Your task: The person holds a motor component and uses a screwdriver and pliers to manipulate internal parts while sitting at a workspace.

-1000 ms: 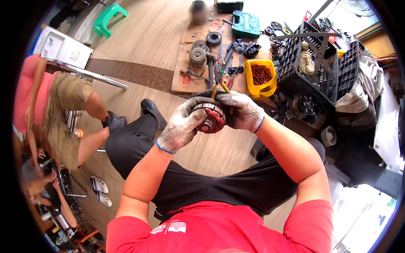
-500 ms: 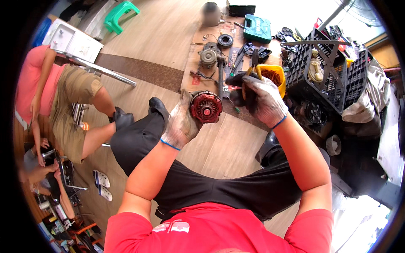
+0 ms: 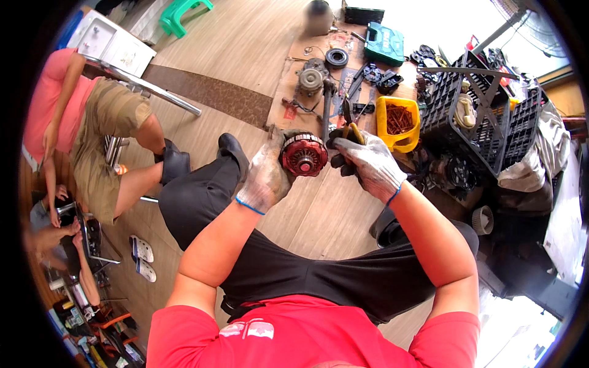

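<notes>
Seated person (image 3: 116, 116): placed at the left, well apart from the hands.
Cardboard sheet (image 3: 291, 73): spread beyond the hands, apparently so that loose parts are kept together; a grey motor housing (image 3: 311, 80) and a black ring (image 3: 336, 57) are laid on it.
Black crate (image 3: 438, 122): heaped with odds and ends at the right, where sideways reach is hemmed in.
Teal case (image 3: 384, 44): set at the sheet's far right, beyond the clutter.
Yellow container (image 3: 383, 126): filled with rusty screws, stood just past the right hand; spilling is probably prevented by its walls.
Left hand (image 3: 268, 168): gloved, fingers curled round the wound part's left side, probably for steadiness.
Right hand (image 3: 374, 162): gloved, fingers bent tightly round the pliers' handles.
Wound part (image 3: 304, 156): held between the knees, its red coil end turned up, presumably for access; contact with the right fingertips cannot be told.
Pliers (image 3: 353, 132): pointed away from the body; jaw opening cannot be told.
</notes>
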`<state>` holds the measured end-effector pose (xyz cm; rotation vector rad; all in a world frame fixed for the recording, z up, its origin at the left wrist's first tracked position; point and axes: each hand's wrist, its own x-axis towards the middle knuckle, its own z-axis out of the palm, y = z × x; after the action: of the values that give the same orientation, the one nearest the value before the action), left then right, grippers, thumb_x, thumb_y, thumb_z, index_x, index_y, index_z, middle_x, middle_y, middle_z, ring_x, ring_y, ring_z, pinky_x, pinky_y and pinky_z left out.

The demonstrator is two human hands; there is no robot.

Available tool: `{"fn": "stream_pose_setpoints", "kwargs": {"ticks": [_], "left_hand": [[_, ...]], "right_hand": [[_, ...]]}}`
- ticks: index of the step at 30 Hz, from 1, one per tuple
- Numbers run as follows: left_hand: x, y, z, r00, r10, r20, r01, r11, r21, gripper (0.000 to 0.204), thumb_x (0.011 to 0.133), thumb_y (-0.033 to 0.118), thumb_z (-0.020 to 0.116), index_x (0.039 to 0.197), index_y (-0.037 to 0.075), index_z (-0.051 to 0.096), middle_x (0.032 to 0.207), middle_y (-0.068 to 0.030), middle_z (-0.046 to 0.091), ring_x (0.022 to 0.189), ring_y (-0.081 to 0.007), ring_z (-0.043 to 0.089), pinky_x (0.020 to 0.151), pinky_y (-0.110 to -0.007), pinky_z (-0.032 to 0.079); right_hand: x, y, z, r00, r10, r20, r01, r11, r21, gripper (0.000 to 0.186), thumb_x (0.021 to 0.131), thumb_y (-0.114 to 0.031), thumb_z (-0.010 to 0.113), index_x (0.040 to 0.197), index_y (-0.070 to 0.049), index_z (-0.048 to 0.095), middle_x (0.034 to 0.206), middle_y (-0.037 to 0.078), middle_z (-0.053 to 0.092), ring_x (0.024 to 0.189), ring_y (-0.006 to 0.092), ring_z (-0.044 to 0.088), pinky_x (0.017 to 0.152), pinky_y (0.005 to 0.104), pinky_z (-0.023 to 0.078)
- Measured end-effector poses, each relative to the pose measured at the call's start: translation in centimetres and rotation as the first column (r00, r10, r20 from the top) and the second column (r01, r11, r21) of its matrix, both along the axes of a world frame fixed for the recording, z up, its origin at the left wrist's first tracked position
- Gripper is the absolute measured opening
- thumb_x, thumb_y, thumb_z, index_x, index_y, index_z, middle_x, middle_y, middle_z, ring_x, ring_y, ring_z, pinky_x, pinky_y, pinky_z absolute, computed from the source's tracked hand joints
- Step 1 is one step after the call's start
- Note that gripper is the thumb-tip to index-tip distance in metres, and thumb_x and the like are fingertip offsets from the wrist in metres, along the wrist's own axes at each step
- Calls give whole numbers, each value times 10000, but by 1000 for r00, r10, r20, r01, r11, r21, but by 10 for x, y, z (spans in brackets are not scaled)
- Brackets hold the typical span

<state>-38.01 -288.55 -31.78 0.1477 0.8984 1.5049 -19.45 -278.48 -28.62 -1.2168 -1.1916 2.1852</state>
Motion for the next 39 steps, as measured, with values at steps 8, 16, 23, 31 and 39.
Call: {"fn": "stream_pose_setpoints", "kwargs": {"ticks": [8, 16, 23, 31, 39], "left_hand": [[1, -1, 1, 999, -35, -31, 37, 998, 51, 425, 1083, 368, 443, 1214, -14, 578, 1149, -151, 681, 1037, -244, 689, 901, -404, 593], [8, 5, 5, 998, -37, 42, 41, 996, -85, 560, 1084, 489, 338, 1206, 9, 602, 1130, -131, 696, 1031, -254, 693, 866, -403, 608], [0, 5, -2, 993, -106, 42, 111, 987, -120, 774, 1014, 673, 261, 1300, 13, 549, 1217, -179, 667, 1085, -326, 681, 798, -536, 618], [-1, 9, 7, 994, -25, 108, 46, 980, -193, 761, 1006, 698, 224, 1301, 76, 547, 1231, -147, 653, 1082, -330, 673, 761, -557, 609], [-2, 12, 10, 990, 95, 107, -69, 972, -224, 823, 989, 733, 222, 1349, 54, 515, 1258, -173, 638, 1077, -348, 658, 869, -565, 560]], "right_hand": [[2, -14, -14, 995, 23, -93, -39, 984, -173, 285, 956, -209, 698, 1162, -33, 610, 882, 48, 631, 702, 171, 682, 502, 257, 519], [3, -18, -22, 998, -5, -68, -11, 970, -244, 293, 972, -256, 673, 1170, -53, 598, 904, 52, 639, 692, 181, 679, 501, 276, 532], [6, -19, -18, 996, -61, -59, 43, 963, -264, 255, 984, -296, 643, 1102, -73, 600, 934, 50, 665, 666, 159, 662, 490, 264, 503], [13, -10, -22, 994, -107, -8, 102, 966, -237, 300, 1026, -362, 574, 1137, -88, 628, 961, 59, 701, 749, 185, 667, 575, 296, 514], [14, -19, -24, 984, -52, 170, 88, 973, -213, 263, 989, -317, 630, 1119, -89, 614, 944, 54, 680, 709, 178, 670, 560, 309, 523]]}}
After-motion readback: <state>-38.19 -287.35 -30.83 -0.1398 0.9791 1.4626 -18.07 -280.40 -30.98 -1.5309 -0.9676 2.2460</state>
